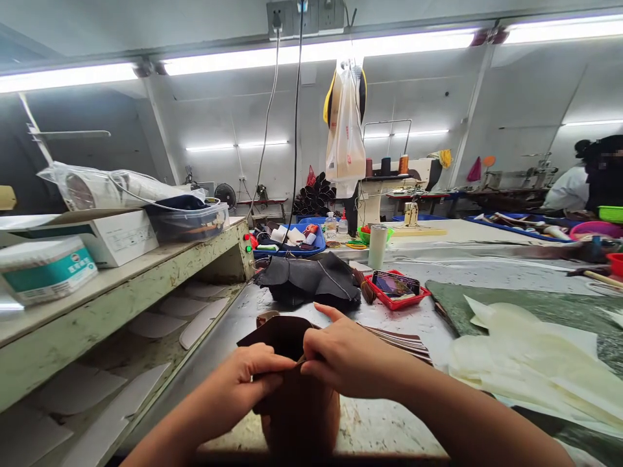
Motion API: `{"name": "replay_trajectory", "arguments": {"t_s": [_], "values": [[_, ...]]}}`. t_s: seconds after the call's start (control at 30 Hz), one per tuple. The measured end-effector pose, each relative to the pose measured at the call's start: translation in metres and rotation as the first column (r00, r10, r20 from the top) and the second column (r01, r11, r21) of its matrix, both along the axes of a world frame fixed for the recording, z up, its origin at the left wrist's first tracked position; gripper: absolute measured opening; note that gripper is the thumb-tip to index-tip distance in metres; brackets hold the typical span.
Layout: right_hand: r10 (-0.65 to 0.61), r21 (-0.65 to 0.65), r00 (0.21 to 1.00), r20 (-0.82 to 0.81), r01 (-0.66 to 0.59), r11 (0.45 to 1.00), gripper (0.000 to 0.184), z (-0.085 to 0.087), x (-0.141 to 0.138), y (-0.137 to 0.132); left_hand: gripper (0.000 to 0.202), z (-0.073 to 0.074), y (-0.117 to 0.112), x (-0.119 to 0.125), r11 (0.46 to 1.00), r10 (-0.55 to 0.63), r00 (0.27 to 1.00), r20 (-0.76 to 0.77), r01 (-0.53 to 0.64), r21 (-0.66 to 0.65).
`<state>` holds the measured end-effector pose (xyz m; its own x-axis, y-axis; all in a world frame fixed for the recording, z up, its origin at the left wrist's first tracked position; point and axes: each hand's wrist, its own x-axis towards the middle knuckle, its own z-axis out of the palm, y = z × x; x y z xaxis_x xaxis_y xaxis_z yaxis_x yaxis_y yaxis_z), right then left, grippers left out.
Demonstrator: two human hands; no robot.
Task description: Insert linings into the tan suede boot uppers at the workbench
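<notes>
A dark brown leather piece point(292, 389) stands curved and folded at the front edge of the worktable point(389, 428). My left hand point(250, 376) pinches its upper edge from the left, fingers closed on it. My right hand point(348, 357) grips the same edge from the right, thumb and fingers pressed on the leather, index finger raised. Both hands meet at the fold. Beside my right hand lies a fanned stack of thin brown strips point(403, 340).
A heap of black fabric point(311, 282) lies behind the leather. A red tray point(395, 299) holds a phone. Pale cream sheets point(525, 363) cover a green mat at right. A green shelf unit point(121, 285) with boxes stands at left. Another person sits far right.
</notes>
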<state>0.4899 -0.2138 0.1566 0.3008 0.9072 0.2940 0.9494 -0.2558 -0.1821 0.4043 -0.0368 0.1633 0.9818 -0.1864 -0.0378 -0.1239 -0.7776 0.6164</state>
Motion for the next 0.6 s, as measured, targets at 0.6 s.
{"name": "replay_trajectory", "arguments": {"t_s": [0.6], "values": [[0.164,0.031,0.985,-0.060,-0.163,0.986,0.016,0.011,-0.005,0.005,0.023,0.025,-0.002,-0.025,0.989,-0.032,0.999,-0.034,0.037,0.142]]}}
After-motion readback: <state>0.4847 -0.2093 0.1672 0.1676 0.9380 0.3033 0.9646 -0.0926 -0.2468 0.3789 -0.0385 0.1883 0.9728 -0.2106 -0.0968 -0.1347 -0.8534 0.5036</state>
